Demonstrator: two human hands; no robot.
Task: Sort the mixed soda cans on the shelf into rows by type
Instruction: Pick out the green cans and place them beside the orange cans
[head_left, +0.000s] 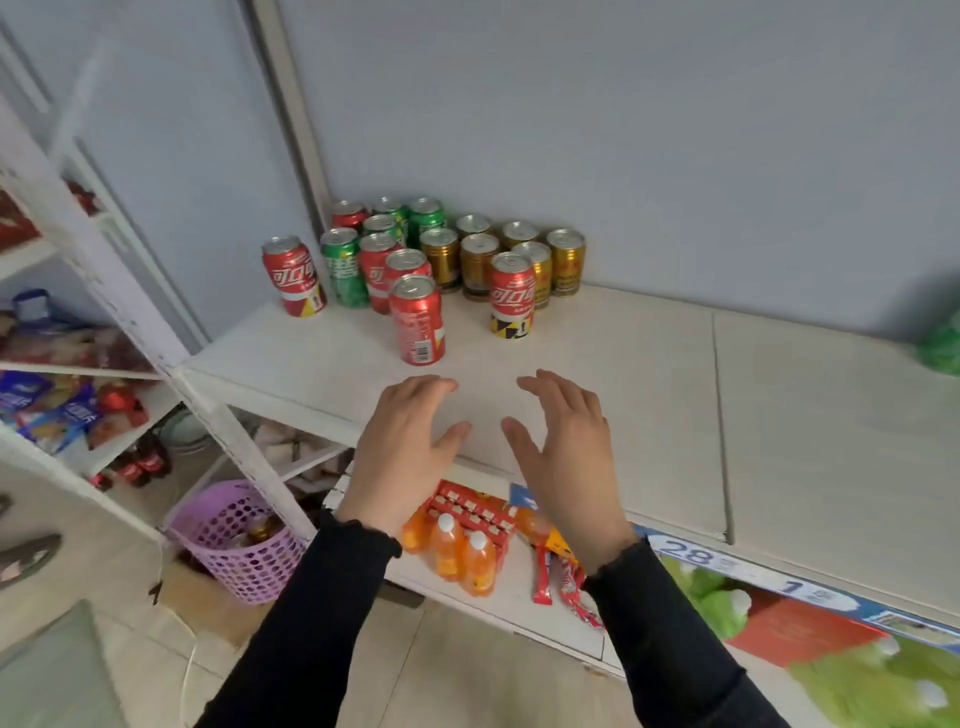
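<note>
Soda cans stand mixed at the back left of the white shelf. Red cola cans are scattered: one at the far left, one at the front, one further right in front of the gold cans. Green cans cluster at the back left among more red ones. Several gold cans stand grouped at the back right. My left hand and my right hand hover over the shelf's front edge, fingers spread and relaxed, holding nothing, a short way in front of the cans.
A lower shelf holds orange drink bottles and red snack packs. A purple basket sits on the floor to the left. Another rack with snack bags stands at the left. A green object lies at the shelf's right edge.
</note>
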